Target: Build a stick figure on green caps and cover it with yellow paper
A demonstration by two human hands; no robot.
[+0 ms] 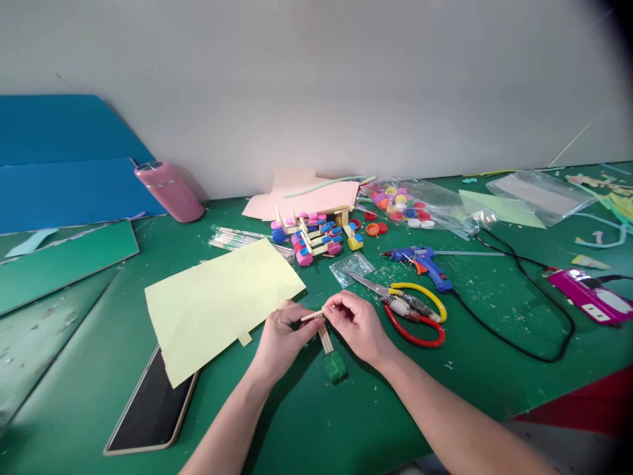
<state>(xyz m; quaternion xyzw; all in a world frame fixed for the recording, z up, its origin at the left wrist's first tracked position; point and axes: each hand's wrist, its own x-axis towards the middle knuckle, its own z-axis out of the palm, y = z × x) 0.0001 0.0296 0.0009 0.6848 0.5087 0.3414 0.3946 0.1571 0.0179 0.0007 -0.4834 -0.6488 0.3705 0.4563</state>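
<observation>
Both hands meet over the table in the head view. A short pale wooden stick [312,316] lies across the fingertips of my left hand [285,333] and my right hand [357,330], pinched by both. Below the fingers, several parallel wooden sticks [325,339] run down to a green cap-like piece [335,367]. Whether the crossing stick is joined to them is hidden by my fingers. Beside my left hand lies a pale yellow paper sheet [217,303] with a small paper tab [244,339]. Red-and-yellow-handled scissors [403,307] rest right of my right hand.
Assembled cap-and-stick pieces [314,237] stand behind the hands, near a bag of coloured caps [400,201]. At right are a blue glue gun [420,260], its black cable and a magenta power strip [591,295]. A phone [153,402] and a pink bottle [171,192] are left.
</observation>
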